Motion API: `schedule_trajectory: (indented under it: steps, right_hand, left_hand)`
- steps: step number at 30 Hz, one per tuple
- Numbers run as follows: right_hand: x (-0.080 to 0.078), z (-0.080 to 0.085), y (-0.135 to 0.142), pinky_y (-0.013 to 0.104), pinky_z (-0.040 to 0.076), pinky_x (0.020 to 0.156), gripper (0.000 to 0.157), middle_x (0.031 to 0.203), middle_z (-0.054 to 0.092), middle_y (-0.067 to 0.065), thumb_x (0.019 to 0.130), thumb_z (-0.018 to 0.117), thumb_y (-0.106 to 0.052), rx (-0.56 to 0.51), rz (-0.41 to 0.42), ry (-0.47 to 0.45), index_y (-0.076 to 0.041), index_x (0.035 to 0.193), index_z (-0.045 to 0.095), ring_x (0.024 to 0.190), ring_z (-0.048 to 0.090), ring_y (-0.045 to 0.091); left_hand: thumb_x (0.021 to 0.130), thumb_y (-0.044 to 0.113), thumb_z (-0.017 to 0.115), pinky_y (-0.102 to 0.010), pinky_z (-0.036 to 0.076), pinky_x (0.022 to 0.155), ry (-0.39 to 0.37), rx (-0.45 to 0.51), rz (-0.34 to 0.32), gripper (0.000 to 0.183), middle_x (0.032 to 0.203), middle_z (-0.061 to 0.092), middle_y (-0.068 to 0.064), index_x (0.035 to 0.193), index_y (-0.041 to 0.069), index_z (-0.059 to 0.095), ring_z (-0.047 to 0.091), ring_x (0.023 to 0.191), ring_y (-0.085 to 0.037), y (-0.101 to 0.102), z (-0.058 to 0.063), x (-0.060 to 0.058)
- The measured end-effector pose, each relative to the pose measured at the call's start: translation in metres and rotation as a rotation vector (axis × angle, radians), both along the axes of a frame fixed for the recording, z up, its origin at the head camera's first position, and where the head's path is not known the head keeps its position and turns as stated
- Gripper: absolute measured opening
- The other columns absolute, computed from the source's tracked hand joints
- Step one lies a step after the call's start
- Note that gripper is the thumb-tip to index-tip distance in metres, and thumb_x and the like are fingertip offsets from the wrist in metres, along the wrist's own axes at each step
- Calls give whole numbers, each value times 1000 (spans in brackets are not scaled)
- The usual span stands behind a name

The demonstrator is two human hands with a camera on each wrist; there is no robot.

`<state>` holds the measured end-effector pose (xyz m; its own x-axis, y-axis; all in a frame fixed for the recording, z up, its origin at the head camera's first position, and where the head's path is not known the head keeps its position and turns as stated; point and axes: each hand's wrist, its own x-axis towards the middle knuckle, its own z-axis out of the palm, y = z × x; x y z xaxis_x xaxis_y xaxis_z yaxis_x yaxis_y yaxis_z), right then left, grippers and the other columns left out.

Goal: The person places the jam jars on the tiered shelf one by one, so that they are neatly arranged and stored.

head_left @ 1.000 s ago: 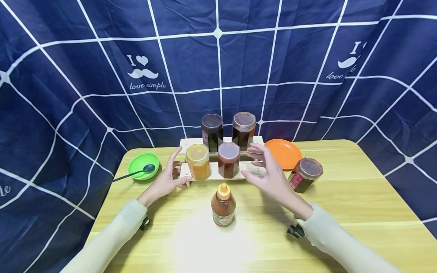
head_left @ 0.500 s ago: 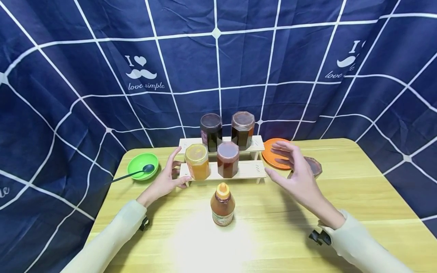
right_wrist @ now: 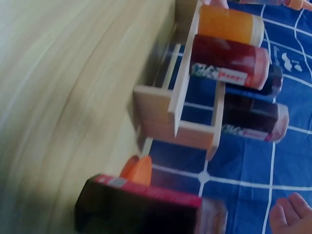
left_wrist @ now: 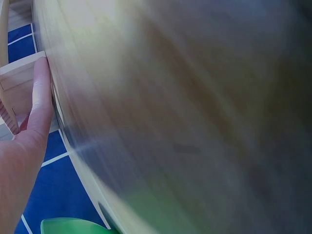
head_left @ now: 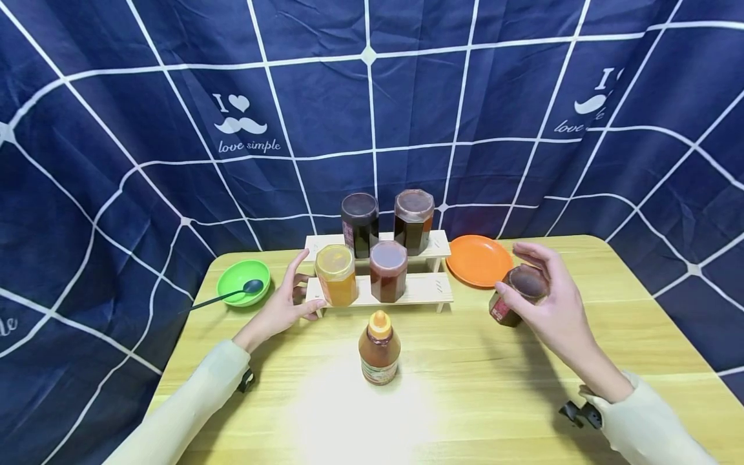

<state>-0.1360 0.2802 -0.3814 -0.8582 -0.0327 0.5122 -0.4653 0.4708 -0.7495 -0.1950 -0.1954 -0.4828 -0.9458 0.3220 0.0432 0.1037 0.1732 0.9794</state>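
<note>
At the left end of a two-step wooden rack (head_left: 427,289), my left hand (head_left: 285,300) holds the rack's side, with the thumb at the front edge. In the left wrist view one straight finger (left_wrist: 43,90) lies along the wood; other fingers are partly hidden. My right hand (head_left: 555,290) is spread around the top of a dark jar (head_left: 504,310) with a red label, at the right of the table. The right wrist view shows that jar (right_wrist: 141,207) close up, its lid apart from the visible fingertips (right_wrist: 292,212).
On the rack stand a yellow jar (head_left: 338,284), a red-brown jar (head_left: 388,281) and two dark jars behind. A squeeze bottle (head_left: 379,358) stands in front. An orange plate (head_left: 479,261) lies right; a green bowl (head_left: 227,278) with a black spoon (head_left: 223,298) lies left.
My right hand has moved right, from the rack's right end to the dark jar with the red label. My left hand has stayed at the rack's left end.
</note>
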Motion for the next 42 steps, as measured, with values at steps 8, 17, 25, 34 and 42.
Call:
schedule_trajectory:
  steps: [8,17,25,34,42]
  right_hand:
    - [1,-17,27,16,34,115,87,150,55,12,81,89,8,54,-148,-8,-3,157,49,137,49,8]
    - [0,-39,48,14,33,107,106,156,43,22,85,92,-2,70,-168,-149,-13,169,27,143,45,26]
    - [-1,-66,56,11,39,100,120,157,35,31,87,94,-10,58,-127,-303,-17,172,9,135,45,52]
    - [-3,-87,50,8,47,95,117,143,40,24,90,90,-2,-24,-109,-306,-15,169,6,112,55,-6]
    - [-5,-93,45,5,44,91,119,144,45,30,87,91,2,18,-138,-283,-11,169,6,110,52,-7]
  left_hand:
    - [97,-9,79,-50,66,73,3,3,2,115,144,49,-34,175,37,8,62,120,-48,0,-1,0]
    - [97,-9,78,-51,66,73,11,10,-6,115,144,49,-34,175,37,7,63,119,-48,0,-1,-1]
    - [97,-10,78,-51,66,73,14,9,-4,115,143,49,-34,176,36,8,64,117,-46,0,-1,0]
    - [97,-10,78,-50,66,74,15,15,-10,116,144,49,-34,176,36,6,65,115,-45,0,0,0]
    - [98,-8,78,-51,66,74,8,16,-14,115,145,49,-35,176,35,5,66,114,-43,0,-1,1]
